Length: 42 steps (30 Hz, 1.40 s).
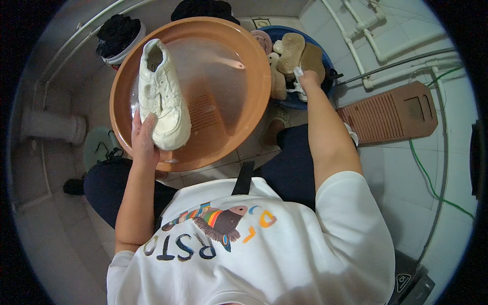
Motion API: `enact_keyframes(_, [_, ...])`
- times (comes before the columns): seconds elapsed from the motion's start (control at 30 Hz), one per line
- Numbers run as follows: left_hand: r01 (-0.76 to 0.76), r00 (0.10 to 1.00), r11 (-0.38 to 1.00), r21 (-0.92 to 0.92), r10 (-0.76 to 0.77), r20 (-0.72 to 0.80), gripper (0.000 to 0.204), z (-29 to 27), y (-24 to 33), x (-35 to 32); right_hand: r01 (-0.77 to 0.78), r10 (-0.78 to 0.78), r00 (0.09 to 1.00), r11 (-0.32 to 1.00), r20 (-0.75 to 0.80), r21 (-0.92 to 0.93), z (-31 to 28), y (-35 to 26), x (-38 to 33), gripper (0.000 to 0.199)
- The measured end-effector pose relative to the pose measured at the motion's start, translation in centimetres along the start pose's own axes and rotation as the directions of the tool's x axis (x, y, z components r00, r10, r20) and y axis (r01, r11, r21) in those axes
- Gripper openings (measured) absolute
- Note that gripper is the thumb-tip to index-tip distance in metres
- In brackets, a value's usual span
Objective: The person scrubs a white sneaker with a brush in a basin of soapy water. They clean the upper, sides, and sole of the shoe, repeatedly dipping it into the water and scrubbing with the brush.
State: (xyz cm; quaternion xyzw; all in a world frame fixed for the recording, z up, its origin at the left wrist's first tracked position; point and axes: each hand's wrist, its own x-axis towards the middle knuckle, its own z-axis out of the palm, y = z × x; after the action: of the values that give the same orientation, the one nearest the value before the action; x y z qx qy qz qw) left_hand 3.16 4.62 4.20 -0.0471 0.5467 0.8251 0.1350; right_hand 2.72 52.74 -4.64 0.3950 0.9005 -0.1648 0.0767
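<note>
My left hand [144,134] grips a white lace-up shoe [163,99] near its toe, sole down, over the left side of a large orange basin [116,91]. No laces run through the shoe's eyelets. Cloudy, sudsy water fills the basin; a brown washboard [203,112] lies in it, and a pale pink handle [231,63] shows at the far right. My right hand [309,80] is closed on a thin, crumpled white piece [299,76] at a blue basin [329,56]. Beige slippers [292,53] pile up in that basin; the white piece's kind is unclear.
A second brown washboard [391,114] leans by the wall pipes [356,56] on the right. A green hose or cord [424,175] hangs below it. Behind the orange basin stand a white bucket [133,43] with dark cloth and another dark heap [203,9].
</note>
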Motion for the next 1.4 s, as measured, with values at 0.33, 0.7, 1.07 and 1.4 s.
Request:
enact_keyframes(0.33, [0.059,0.989,0.998,-0.037,-0.063,-0.13,0.052,0.6,-0.1,-0.6,-0.149,-0.143,0.971,0.262,0.191,0.953,-3.3,-9.6,-2.9,0.023])
enact_keyframes(0.7, [0.072,0.988,0.993,-0.089,-0.083,-0.133,0.055,0.9,0.3,-1.0,0.669,-0.623,0.743,0.693,0.245,-0.269,11.9,-15.5,-8.0,0.034])
enact_keyframes(1.07, [0.149,0.983,0.98,-0.131,-0.161,-0.085,0.049,0.5,1.8,-0.8,0.655,-0.606,0.733,0.752,0.31,-0.079,15.1,-14.4,-2.2,0.03])
enact_keyframes(1.4, [0.148,0.983,0.982,-0.114,-0.159,-0.094,0.048,-0.2,1.2,-0.4,0.327,-0.305,0.945,0.905,0.118,-0.272,11.1,-17.4,-6.8,0.03])
